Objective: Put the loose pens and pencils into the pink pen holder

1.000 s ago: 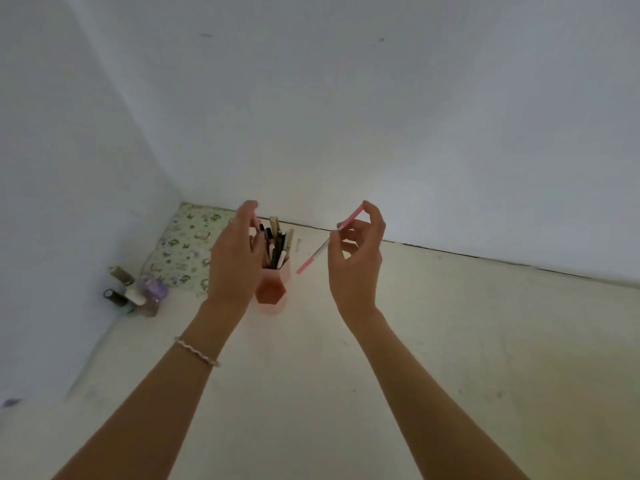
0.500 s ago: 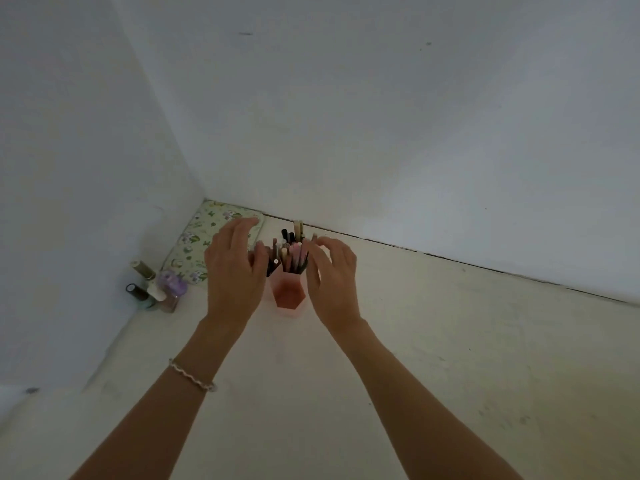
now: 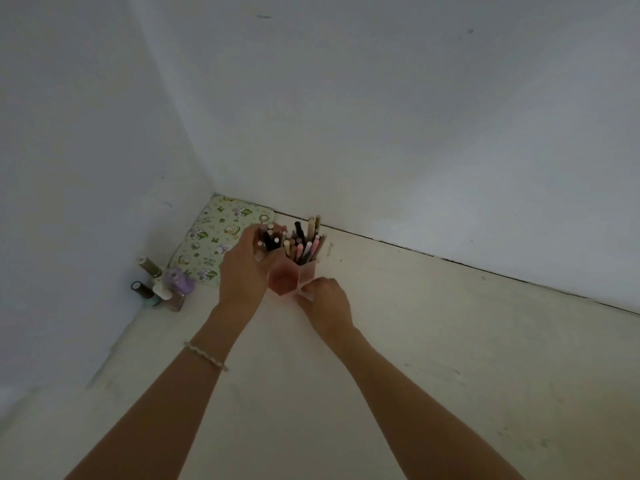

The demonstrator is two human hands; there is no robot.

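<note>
The pink pen holder (image 3: 289,278) stands on the pale surface near the wall corner, packed with several pens and pencils (image 3: 304,245) that stick up out of it. My left hand (image 3: 242,271) is on its left side, fingers curled around a bunch of the pens (image 3: 269,241) at the top left. My right hand (image 3: 323,299) is low at the holder's right base, fingers pinched against its wall. No loose pen shows on the surface.
A green floral pad (image 3: 221,233) lies in the corner behind the holder. Small bottles (image 3: 150,282) and a purple object (image 3: 180,280) stand by the left wall. A small white item (image 3: 330,247) lies near the back wall. Walls close in on the left and behind.
The pink pen my right hand held is now in the holder. My right hand dropped to the holder's base and my left hand closed around pens at its top.
</note>
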